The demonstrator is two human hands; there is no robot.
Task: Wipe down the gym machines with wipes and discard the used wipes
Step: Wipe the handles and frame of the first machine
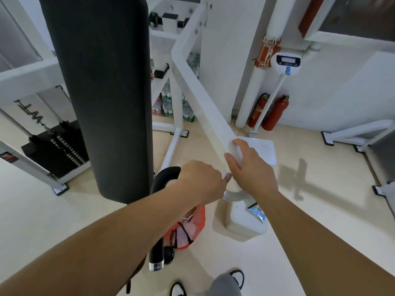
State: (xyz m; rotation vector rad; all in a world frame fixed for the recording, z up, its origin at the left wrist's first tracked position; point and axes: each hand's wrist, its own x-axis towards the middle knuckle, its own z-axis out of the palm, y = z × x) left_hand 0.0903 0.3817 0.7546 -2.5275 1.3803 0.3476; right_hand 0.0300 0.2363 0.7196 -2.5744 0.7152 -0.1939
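A white machine arm [201, 90] slopes down from the upper middle toward me. My right hand [252, 169] wraps round its lower part, with a white wipe [234, 151] pinched between thumb and fingers against the bar. My left hand [203, 180] grips the same arm just below, where a curved black handle [167, 174] joins it. A tall black pad [102, 92] stands to the left. On the floor below my hands sit an orange bag [197, 218] holding crumpled wipes and a blue wipes packet [257, 213].
A black weight stack [55, 150] stands at the left. Shelves of bottles [168, 103] are behind the machine. A standing scale [287, 63] and two red fire extinguishers [275, 112] are by the wall. Another white machine's feet [350, 135] reach in from the right. My shoes [237, 276] are at the bottom.
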